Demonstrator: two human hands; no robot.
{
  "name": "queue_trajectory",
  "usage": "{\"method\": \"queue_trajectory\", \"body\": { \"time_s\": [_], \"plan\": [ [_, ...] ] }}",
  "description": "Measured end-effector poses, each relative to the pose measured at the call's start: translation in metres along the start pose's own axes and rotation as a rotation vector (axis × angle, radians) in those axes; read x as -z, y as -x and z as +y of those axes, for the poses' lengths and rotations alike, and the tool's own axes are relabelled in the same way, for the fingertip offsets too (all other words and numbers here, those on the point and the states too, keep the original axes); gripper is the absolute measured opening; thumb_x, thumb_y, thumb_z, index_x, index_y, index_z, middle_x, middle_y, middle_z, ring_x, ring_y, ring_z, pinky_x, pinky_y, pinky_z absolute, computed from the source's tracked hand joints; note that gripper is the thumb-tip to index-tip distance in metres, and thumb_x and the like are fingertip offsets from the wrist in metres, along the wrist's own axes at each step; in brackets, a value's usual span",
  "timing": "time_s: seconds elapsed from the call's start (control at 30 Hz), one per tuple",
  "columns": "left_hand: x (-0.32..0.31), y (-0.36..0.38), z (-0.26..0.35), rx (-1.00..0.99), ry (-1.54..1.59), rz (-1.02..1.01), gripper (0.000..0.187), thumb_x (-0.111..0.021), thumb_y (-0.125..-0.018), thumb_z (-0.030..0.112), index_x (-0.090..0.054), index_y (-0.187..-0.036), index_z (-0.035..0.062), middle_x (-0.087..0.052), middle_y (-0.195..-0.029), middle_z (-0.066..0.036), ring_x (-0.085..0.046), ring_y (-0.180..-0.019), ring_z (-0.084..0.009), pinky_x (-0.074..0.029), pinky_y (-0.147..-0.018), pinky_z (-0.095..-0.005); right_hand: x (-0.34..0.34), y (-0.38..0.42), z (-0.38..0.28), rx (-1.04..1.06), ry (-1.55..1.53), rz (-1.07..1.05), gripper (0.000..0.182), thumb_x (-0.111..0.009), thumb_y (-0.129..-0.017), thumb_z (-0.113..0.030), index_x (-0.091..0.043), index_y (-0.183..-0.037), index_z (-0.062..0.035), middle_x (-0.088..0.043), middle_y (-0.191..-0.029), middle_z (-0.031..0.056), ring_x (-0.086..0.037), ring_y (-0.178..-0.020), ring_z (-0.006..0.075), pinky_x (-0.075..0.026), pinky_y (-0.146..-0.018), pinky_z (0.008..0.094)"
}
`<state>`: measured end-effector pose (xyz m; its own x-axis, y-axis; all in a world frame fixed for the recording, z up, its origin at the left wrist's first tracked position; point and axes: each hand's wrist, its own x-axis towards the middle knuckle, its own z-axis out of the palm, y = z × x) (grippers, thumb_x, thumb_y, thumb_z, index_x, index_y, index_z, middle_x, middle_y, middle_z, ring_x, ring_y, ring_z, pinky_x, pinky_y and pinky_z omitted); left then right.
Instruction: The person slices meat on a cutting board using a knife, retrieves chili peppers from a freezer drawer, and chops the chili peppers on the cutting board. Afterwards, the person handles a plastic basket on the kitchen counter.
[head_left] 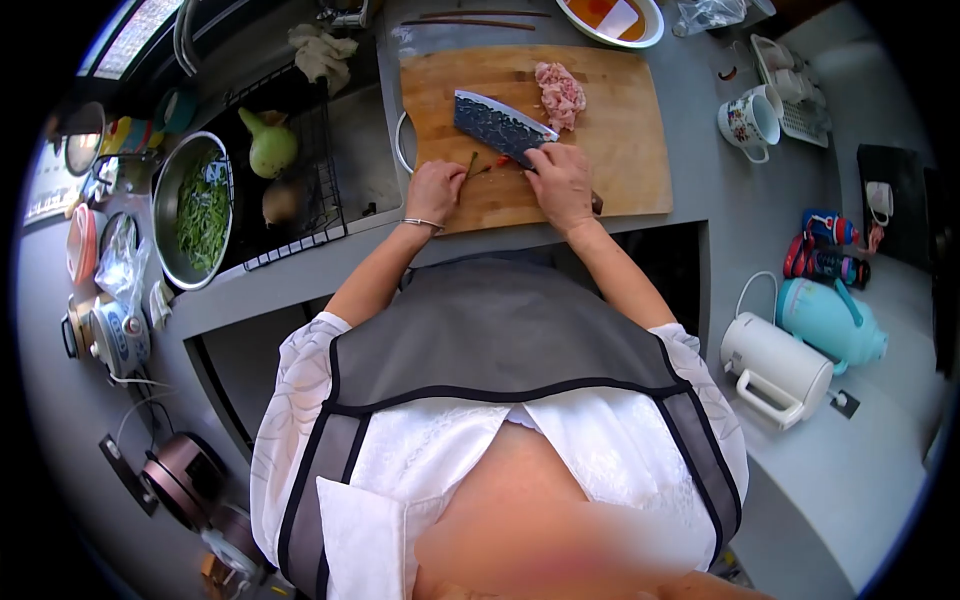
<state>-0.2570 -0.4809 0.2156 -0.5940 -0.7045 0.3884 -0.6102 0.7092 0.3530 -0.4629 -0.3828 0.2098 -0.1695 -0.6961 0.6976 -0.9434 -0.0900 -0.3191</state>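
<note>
My right hand [562,183] is wrapped round the handle end of a dark cleaver [495,124], whose blade points up and left above a wooden cutting board [625,150]. Near the board's left edge, my left hand [436,192] pinches a thin green stem [472,161]. Small red pieces [503,161] lie on the board between the two hands, just under the blade. A heap of chopped pink meat [560,95] rests on the board to the right of the blade. My right hand hides most of the cleaver's handle.
A metal bowl of cut greens [203,215] and a green gourd [268,146] are at left, beside a black wire rack [326,178]. Behind the board are chopsticks [480,22] and a white bowl of reddish liquid [651,22]. Right: a floral mug [750,123] and white kettle [775,365].
</note>
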Motion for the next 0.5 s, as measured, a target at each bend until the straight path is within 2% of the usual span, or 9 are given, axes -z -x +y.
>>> {"method": "queue_trajectory", "body": {
  "time_s": [0.07, 0.1, 0.2, 0.23, 0.27, 0.33, 0.4, 0.43, 0.5],
  "plan": [
    [0.010, 0.000, -0.011, -0.010, 0.055, 0.012, 0.010, -0.065, -0.081, 0.013, -0.067, -0.086, 0.0042, -0.064, -0.082, -0.012, -0.060, -0.079, -0.0297, -0.047, -0.072, -0.0379, -0.014, -0.011, -0.016, 0.250, -0.124, -0.068, 0.018, -0.061, -0.076, -0.011, -0.058, -0.094, -0.0110, -0.053, -0.092, 0.0043, -0.052, -0.088, 0.0231, -0.044, -0.075, 0.0341],
    [0.016, -0.001, -0.016, -0.006, 0.101, 0.040, 0.012, -0.065, -0.082, 0.013, -0.067, -0.089, 0.0040, -0.065, -0.083, -0.012, -0.062, -0.078, -0.0291, -0.048, -0.070, -0.0362, -0.018, -0.016, -0.028, 0.296, -0.143, -0.129, 0.016, -0.053, -0.078, -0.009, -0.059, -0.093, -0.0112, -0.053, -0.090, 0.0037, -0.053, -0.087, 0.0227, -0.044, -0.076, 0.0338],
    [0.032, 0.000, -0.026, 0.030, 0.165, 0.037, 0.012, -0.065, -0.083, 0.013, -0.067, -0.090, 0.0026, -0.066, -0.082, -0.012, -0.063, -0.072, -0.0253, -0.050, -0.066, -0.0315, -0.039, -0.023, -0.045, 0.335, -0.084, -0.221, 0.016, -0.052, -0.080, -0.010, -0.060, -0.093, -0.0112, -0.054, -0.089, 0.0046, -0.054, -0.085, 0.0236, -0.046, -0.076, 0.0340],
    [0.036, 0.000, -0.029, 0.021, 0.175, 0.031, 0.012, -0.065, -0.083, 0.013, -0.067, -0.090, 0.0026, -0.066, -0.082, -0.012, -0.063, -0.072, -0.0253, -0.050, -0.066, -0.0315, -0.046, -0.022, -0.047, 0.245, -0.074, -0.310, 0.014, -0.051, -0.080, -0.011, -0.060, -0.091, -0.0101, -0.055, -0.090, 0.0058, -0.055, -0.088, 0.0248, -0.048, -0.076, 0.0350],
    [0.040, 0.001, -0.033, 0.053, 0.227, 0.034, 0.013, -0.065, -0.083, 0.012, -0.067, -0.091, 0.0022, -0.066, -0.081, -0.012, -0.063, -0.069, -0.0221, -0.049, -0.065, -0.0296, -0.050, -0.021, -0.048, 0.236, -0.062, -0.311, 0.014, -0.051, -0.080, -0.011, -0.060, -0.091, -0.0101, -0.055, -0.090, 0.0058, -0.055, -0.088, 0.0248, -0.048, -0.076, 0.0350],
    [0.050, 0.001, -0.040, 0.076, 0.289, 0.030, 0.014, -0.065, -0.084, 0.012, -0.067, -0.092, 0.0017, -0.066, -0.079, -0.011, -0.062, -0.067, -0.0189, -0.049, -0.063, -0.0277, -0.052, -0.023, -0.052, 0.153, -0.006, -0.493, 0.011, -0.050, -0.082, -0.010, -0.058, -0.089, -0.0090, -0.056, -0.091, 0.0084, -0.057, -0.089, 0.0283, -0.049, -0.076, 0.0373],
    [0.062, 0.003, -0.050, 0.121, 0.378, 0.044, 0.013, -0.064, -0.085, 0.011, -0.067, -0.093, 0.0011, -0.065, -0.076, -0.008, -0.060, -0.067, -0.0129, -0.048, -0.064, -0.0256, -0.060, -0.025, -0.057, 0.053, 0.009, -0.539, 0.009, -0.051, -0.082, -0.010, -0.058, -0.088, -0.0080, -0.057, -0.092, 0.0101, -0.058, -0.089, 0.0300, -0.049, -0.076, 0.0389],
    [0.065, 0.005, -0.057, 0.115, 0.389, 0.037, 0.013, -0.064, -0.085, 0.011, -0.067, -0.093, 0.0011, -0.065, -0.076, -0.008, -0.060, -0.067, -0.0129, -0.048, -0.064, -0.0256, -0.063, -0.025, -0.060, -0.037, 0.013, -0.585, 0.007, -0.052, -0.083, -0.010, -0.057, -0.087, -0.0070, -0.057, -0.093, 0.0118, -0.059, -0.089, 0.0318, -0.049, -0.076, 0.0405],
    [0.071, 0.009, -0.071, 0.161, 0.480, 0.071, 0.012, -0.063, -0.084, 0.012, -0.067, -0.091, 0.0021, -0.064, -0.075, -0.011, -0.061, -0.064, -0.0176, -0.048, -0.061, -0.0282, -0.061, -0.027, -0.068, -0.111, -0.047, -0.546, 0.007, -0.054, -0.083, -0.012, -0.057, -0.087, -0.0059, -0.058, -0.091, 0.0133, -0.059, -0.088, 0.0329, -0.049, -0.076, 0.0419]
  ]
}}
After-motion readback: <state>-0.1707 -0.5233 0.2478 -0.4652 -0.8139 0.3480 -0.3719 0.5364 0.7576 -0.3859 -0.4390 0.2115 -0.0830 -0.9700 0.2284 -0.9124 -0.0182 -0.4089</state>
